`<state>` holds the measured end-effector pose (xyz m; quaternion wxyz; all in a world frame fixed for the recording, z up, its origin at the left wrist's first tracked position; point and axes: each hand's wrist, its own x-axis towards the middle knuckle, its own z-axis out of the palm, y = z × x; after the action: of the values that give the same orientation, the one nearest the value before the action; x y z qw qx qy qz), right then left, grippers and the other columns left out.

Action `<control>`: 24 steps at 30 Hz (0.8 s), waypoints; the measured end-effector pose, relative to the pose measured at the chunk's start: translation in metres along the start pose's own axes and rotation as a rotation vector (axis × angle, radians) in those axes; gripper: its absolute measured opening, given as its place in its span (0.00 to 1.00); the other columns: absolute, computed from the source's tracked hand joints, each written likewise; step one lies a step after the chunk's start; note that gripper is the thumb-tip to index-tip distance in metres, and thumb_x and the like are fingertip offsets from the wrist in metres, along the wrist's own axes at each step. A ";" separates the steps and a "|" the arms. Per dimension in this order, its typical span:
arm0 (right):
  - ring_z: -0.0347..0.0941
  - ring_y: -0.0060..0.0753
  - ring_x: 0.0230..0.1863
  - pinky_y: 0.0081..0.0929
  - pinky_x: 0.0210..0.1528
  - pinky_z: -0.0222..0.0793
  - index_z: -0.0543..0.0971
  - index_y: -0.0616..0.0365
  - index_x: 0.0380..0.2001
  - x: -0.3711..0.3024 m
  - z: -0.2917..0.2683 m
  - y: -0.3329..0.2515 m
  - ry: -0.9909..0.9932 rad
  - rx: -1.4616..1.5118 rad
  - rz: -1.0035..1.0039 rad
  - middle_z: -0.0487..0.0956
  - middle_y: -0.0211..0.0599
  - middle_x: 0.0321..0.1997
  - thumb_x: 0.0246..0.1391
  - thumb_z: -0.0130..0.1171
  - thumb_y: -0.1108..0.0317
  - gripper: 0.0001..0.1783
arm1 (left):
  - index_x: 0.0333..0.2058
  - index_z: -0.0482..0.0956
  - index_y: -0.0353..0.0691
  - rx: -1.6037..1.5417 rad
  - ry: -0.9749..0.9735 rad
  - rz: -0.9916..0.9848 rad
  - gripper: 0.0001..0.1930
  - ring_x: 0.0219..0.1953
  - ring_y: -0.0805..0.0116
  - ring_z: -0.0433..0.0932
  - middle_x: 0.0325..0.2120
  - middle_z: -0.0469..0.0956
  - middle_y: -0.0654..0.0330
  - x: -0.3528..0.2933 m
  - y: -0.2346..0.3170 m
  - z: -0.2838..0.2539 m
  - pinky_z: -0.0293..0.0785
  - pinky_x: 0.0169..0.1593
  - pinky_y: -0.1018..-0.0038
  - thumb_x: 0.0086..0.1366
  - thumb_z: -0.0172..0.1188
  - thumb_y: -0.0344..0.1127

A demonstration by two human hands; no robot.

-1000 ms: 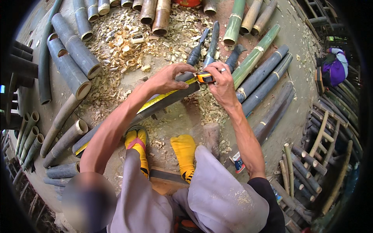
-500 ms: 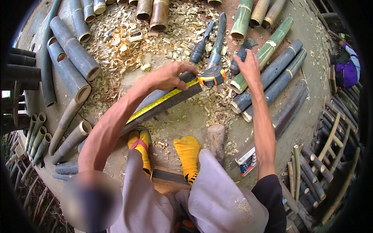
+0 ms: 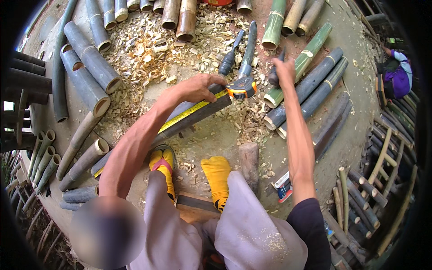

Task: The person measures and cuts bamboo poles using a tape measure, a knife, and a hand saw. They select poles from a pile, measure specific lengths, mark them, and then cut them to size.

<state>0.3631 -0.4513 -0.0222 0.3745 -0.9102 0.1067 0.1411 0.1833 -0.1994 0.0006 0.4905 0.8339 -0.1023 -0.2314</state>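
In the head view, had both hands apart, each clamped on a different thing. Held the left hand point(image 3: 200, 87) bent over the far end of a dark bamboo length point(image 3: 211, 110), presumably to steady both it and the yellow tape point(image 3: 191, 110) lying along it. Had the tape measure case point(image 3: 241, 88) at that same end, just beside the left fingertips and ungripped, seemingly supported by its own drawn-out tape. Set the bamboo slantwise ahead of the feet, probably for reach along its length. Held the right hand point(image 3: 285, 71) curled around a dark tool point(image 3: 273, 77) near the green bamboo point(image 3: 307, 54); could not tell how tightly, with fingers partly hidden. Had a black-handled tool point(image 3: 226, 63) beyond the case, among wood chips point(image 3: 148, 58), likely for ready access.
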 end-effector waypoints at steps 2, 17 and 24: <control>0.74 0.33 0.32 0.30 0.32 0.75 0.53 0.66 0.65 -0.025 -0.022 0.019 0.011 0.724 -0.107 0.75 0.49 0.35 0.43 0.53 0.71 0.43 | 0.54 0.71 0.37 -0.019 -0.011 -0.010 0.33 0.56 0.57 0.69 0.54 0.72 0.52 0.000 -0.001 0.001 0.62 0.61 0.68 0.46 0.65 0.31; 0.78 0.54 0.28 0.45 0.27 0.70 0.67 0.62 0.48 -0.245 0.005 0.046 -0.350 -0.037 -0.547 0.77 0.54 0.27 0.55 0.51 0.74 0.17 | 0.55 0.71 0.38 -0.039 -0.053 -0.134 0.33 0.55 0.58 0.70 0.53 0.73 0.51 0.000 -0.003 -0.001 0.63 0.60 0.67 0.45 0.65 0.31; 0.75 0.61 0.25 0.46 0.24 0.68 0.66 0.63 0.47 -0.232 0.014 0.051 -0.379 -0.031 -0.544 0.75 0.58 0.24 0.54 0.52 0.73 0.17 | 0.55 0.72 0.39 -0.043 -0.034 -0.100 0.33 0.55 0.56 0.70 0.52 0.73 0.51 -0.002 0.001 -0.002 0.63 0.60 0.66 0.45 0.66 0.31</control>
<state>0.1280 -0.4563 0.0130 0.3980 -0.8684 -0.2141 0.2043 0.1827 -0.1978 0.0031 0.4945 0.8231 -0.0639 -0.2718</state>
